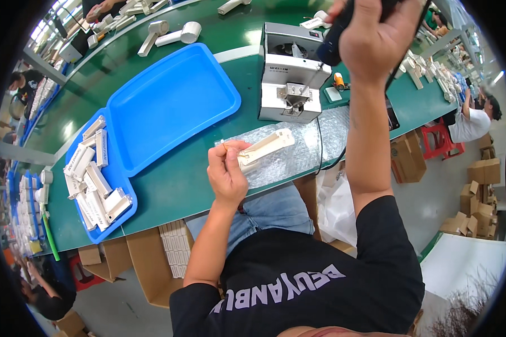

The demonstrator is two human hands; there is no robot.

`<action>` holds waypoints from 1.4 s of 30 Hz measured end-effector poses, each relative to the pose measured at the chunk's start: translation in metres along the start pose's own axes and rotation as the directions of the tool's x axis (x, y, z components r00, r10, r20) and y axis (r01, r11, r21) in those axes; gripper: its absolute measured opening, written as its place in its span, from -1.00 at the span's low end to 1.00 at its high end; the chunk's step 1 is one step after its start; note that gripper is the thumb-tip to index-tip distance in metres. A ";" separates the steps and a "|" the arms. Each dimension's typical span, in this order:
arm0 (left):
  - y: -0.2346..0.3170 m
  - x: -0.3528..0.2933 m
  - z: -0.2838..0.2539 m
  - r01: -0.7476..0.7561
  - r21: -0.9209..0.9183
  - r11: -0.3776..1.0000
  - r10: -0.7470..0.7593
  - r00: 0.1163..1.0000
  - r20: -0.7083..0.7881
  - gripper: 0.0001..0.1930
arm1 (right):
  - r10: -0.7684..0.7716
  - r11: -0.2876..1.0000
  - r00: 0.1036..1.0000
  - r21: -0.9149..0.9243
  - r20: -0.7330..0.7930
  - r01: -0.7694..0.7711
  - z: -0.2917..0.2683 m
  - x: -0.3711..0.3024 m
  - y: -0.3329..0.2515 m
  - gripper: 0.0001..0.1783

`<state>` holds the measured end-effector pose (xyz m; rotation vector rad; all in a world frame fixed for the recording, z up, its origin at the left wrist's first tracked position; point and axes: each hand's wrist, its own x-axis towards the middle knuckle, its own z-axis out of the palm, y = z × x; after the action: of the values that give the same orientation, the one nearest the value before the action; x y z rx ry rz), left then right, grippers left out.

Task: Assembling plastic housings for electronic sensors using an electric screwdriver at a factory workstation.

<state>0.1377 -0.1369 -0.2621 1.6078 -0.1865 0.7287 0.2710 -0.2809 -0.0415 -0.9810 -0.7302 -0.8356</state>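
My left hand (229,171) pinches the near end of a long, cream plastic handle shell (269,147), tilted up to the right over a sheet of bubble wrap (284,163). Thin wires show at the shell's end by my fingertips. Raised at the upper right, my right hand (371,48) is wrapped round a dark electric screwdriver (333,49). Its front end points down and left, beside a grey and white screw feeder machine (291,73). The fingers' far side runs partly out of the picture.
An empty blue tray (171,106) overlaps another blue tray (130,209) holding several white handle parts (93,180). An orange-capped small item (339,81) stands right of the machine. A cable (321,143) crosses the bubble wrap. Cardboard boxes (152,264) sit below the green table (168,196).
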 end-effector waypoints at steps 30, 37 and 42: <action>0.005 0.001 -0.003 0.043 0.048 0.998 -0.041 0.999 -0.029 -0.86 | 0.231 0.914 0.969 -0.361 0.086 -0.186 0.011 -0.062 -0.028 -0.16; 0.001 0.000 -0.004 0.041 0.056 0.998 -0.040 0.999 -0.028 -0.86 | 0.249 0.883 0.962 -0.434 0.109 -0.180 0.001 -0.061 -0.024 -0.13; 0.002 0.004 -0.005 0.043 0.052 0.998 -0.042 0.999 -0.029 -0.87 | 0.318 0.910 0.937 -0.325 0.144 -0.259 -0.008 -0.063 -0.018 -0.12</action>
<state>0.1382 -0.1317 -0.2578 1.6459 -0.1132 0.7285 0.2255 -0.2774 -0.0897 -1.4255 -0.6095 -0.6029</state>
